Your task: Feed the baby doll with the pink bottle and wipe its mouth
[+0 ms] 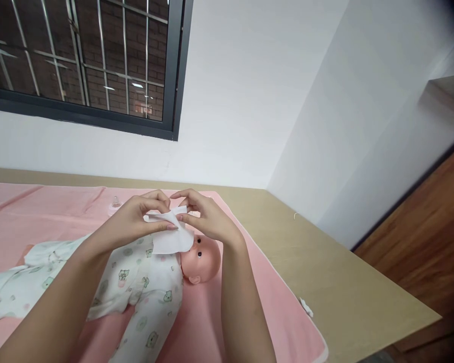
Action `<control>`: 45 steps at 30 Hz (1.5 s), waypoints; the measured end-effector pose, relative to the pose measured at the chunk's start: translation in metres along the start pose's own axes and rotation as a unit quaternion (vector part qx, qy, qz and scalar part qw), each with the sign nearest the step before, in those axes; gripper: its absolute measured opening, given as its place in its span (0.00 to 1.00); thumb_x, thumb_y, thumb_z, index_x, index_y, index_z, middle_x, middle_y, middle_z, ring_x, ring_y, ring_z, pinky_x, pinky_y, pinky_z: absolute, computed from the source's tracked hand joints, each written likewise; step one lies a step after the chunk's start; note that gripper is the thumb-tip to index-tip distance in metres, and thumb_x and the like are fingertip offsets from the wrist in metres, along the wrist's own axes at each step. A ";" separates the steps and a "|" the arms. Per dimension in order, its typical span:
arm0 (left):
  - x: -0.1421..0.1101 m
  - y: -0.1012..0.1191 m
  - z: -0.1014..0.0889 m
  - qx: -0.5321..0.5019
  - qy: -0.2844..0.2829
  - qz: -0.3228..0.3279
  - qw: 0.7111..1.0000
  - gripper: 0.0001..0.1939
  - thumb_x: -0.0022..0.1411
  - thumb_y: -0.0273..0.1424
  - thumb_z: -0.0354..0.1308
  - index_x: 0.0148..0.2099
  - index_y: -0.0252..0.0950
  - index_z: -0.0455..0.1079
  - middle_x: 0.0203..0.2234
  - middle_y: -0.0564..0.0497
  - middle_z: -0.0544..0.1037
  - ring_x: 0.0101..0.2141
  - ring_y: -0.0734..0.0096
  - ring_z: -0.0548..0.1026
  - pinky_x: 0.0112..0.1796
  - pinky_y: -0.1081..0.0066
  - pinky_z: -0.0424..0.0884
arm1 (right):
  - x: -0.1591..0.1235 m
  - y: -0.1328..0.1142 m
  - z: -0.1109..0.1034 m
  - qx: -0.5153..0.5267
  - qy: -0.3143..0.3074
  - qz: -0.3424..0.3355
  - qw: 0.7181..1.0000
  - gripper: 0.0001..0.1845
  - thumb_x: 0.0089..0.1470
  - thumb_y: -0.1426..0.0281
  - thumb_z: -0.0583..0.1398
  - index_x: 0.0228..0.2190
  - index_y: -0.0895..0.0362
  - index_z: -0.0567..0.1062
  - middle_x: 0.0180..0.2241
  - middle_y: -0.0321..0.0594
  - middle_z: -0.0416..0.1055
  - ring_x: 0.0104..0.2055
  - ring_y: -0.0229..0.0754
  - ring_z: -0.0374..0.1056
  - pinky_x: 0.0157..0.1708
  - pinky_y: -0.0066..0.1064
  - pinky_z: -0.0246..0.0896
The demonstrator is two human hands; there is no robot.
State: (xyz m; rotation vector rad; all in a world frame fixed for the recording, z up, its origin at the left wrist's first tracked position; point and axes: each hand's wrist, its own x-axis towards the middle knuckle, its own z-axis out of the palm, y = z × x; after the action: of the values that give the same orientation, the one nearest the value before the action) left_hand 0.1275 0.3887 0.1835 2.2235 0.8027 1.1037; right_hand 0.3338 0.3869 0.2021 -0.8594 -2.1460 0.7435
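A baby doll [202, 257] in a white printed romper lies on its back on a pink mat [272, 307], head toward the right. Both hands hold a white wipe [170, 237] just above the doll's face and chest. My left hand [136, 217] pinches the wipe's left and top edge. My right hand [208, 217] pinches its upper right corner. The wipe hangs down and covers part of the doll's face; the eyes and one ear still show.
The mat covers a tan table [348, 292] set against a white wall. A small clear bottle top [115, 203] stands on the mat behind my hands. A barred window [87, 60] is above left. Wooden floor [431, 242] lies to the right.
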 end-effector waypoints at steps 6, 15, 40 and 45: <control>-0.001 0.000 0.004 0.002 0.070 0.060 0.996 0.03 0.55 0.34 0.66 0.31 0.42 0.77 0.46 0.50 0.72 0.50 0.64 0.69 0.48 0.68 0.67 | 0.001 0.002 0.003 0.050 -0.013 0.002 0.999 0.26 0.52 0.73 0.60 0.53 0.52 0.64 0.35 0.35 0.70 0.39 0.37 0.67 0.46 0.36 0.62; -0.003 0.013 0.001 -0.077 0.107 -0.104 0.986 0.12 0.52 0.40 0.66 0.31 0.36 0.74 0.27 0.52 0.76 0.31 0.69 0.75 0.27 0.76 0.69 | 0.004 0.026 -0.011 0.112 0.038 0.018 0.993 0.28 0.50 0.71 0.63 0.53 0.55 0.65 0.33 0.35 0.72 0.37 0.36 0.69 0.42 0.32 0.64; 0.010 -0.034 0.053 0.187 -0.199 -0.129 0.953 0.03 0.50 0.30 0.54 0.27 0.37 0.67 0.25 0.53 0.74 0.30 0.65 0.73 0.30 0.71 0.61 | -0.021 0.218 0.013 0.398 0.069 0.265 0.876 0.23 0.44 0.65 0.69 0.42 0.61 0.74 0.36 0.44 0.76 0.38 0.40 0.74 0.51 0.35 0.63; 0.010 -0.033 0.052 0.202 -0.184 -0.136 0.952 0.08 0.53 0.32 0.55 0.34 0.37 0.73 0.34 0.48 0.79 0.37 0.59 0.75 0.35 0.69 0.65 | -0.022 0.221 0.015 0.408 0.070 0.270 0.869 0.23 0.43 0.64 0.69 0.42 0.60 0.75 0.35 0.43 0.76 0.38 0.40 0.73 0.51 0.35 0.62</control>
State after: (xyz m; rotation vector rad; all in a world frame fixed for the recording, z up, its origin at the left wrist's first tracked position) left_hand 0.1666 0.4090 0.1388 2.4410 1.2004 0.3975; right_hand 0.4117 0.5030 0.0285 -0.9763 -1.2256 1.6507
